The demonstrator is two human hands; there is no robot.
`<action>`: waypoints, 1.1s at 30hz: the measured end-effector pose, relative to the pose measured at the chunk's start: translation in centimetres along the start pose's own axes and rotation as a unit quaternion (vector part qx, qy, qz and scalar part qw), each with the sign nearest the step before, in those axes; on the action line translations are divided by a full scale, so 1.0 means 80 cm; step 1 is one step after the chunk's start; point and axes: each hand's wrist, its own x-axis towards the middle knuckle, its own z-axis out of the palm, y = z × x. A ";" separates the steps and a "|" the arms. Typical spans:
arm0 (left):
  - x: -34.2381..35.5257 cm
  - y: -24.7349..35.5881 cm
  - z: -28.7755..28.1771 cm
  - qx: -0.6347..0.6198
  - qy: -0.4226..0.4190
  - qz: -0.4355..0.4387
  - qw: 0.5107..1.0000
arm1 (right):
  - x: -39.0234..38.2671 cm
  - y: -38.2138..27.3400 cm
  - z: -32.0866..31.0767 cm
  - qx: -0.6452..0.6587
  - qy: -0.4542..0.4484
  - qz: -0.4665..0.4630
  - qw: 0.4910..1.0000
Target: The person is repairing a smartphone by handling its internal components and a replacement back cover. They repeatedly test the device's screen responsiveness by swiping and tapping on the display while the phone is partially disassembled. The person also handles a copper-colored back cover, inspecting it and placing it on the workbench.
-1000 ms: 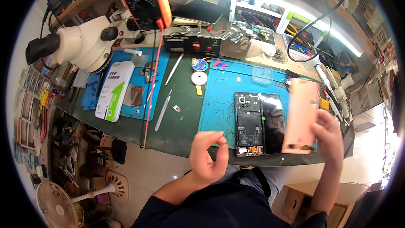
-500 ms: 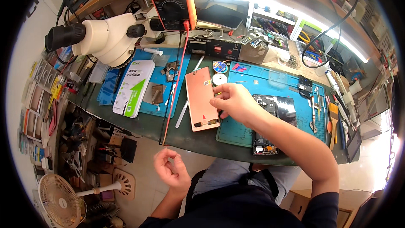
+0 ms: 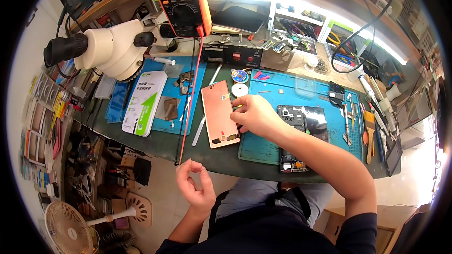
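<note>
A phone screen panel [image 3: 217, 117] lies with its copper-coloured back up near the middle of the bench, a small flex board at its near end. My right hand [image 3: 254, 115] reaches in from the right, thumb and fingers closed on the panel's right edge. Below the bench's front edge is my left hand [image 3: 195, 186], its thumb and forefinger curled together in a pinch. Anything between those fingertips is too small to make out. An opened phone [image 3: 293, 117] with bared inner parts lies on the blue mat [image 3: 261, 148], partly hidden by my right forearm.
A microscope [image 3: 110, 49] stands at the left, beside a white-and-green box [image 3: 145, 103]. A multimeter [image 3: 181, 4] hangs over the bench, its red and black leads running down left of the panel. Brushes [image 3: 369, 129] and tweezers lie at the right. A fan [image 3: 69, 228] stands lower left.
The whole view has shifted slightly left. My left hand has moved a little rightward and its thumb and forefinger show more clearly. My right hand stays at the panel's edge.
</note>
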 end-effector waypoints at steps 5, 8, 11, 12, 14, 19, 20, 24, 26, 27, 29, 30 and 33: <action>0.009 0.015 0.012 0.009 0.012 -0.025 1.000 | -0.017 0.010 -0.025 0.011 0.023 -0.035 0.999; 0.003 0.004 0.013 0.007 0.032 -0.058 0.998 | -0.067 0.019 -0.060 0.108 0.020 -0.051 0.993; 0.006 0.006 0.017 0.021 0.041 -0.036 0.998 | -0.136 0.036 -0.108 0.182 0.042 -0.028 0.982; 0.008 0.005 0.019 0.030 0.042 -0.018 0.999 | -0.159 0.049 -0.129 0.197 0.053 -0.027 0.979; 0.013 0.001 0.024 0.038 0.028 0.008 0.999 | -0.208 0.086 -0.171 0.213 0.141 -0.036 0.966; 0.032 0.015 0.051 0.020 0.014 0.029 0.999 | -0.282 0.178 -0.300 0.147 0.372 0.005 0.917; 0.035 0.016 0.057 0.014 0.014 0.040 0.999 | -0.286 0.190 -0.321 0.140 0.401 0.026 0.905; 0.046 0.016 0.072 0.007 0.006 0.069 0.998 | -0.300 0.217 -0.367 0.132 0.395 0.083 0.905; 0.050 0.020 0.080 0.015 0.003 0.074 0.997 | -0.296 0.235 -0.377 0.122 0.379 0.094 0.912; 0.050 0.019 0.081 0.012 -0.008 0.078 0.997 | -0.293 0.251 -0.384 0.110 0.381 0.087 0.914; 0.051 0.019 0.083 0.033 -0.012 0.078 0.996 | -0.285 0.234 -0.371 0.053 0.400 0.081 0.911; 0.051 0.020 0.085 0.040 -0.016 0.079 0.996 | -0.284 0.240 -0.374 0.032 0.401 0.073 0.912; 0.055 0.024 0.093 0.045 -0.026 0.081 0.995 | -0.286 0.263 -0.382 -0.029 0.424 0.053 0.904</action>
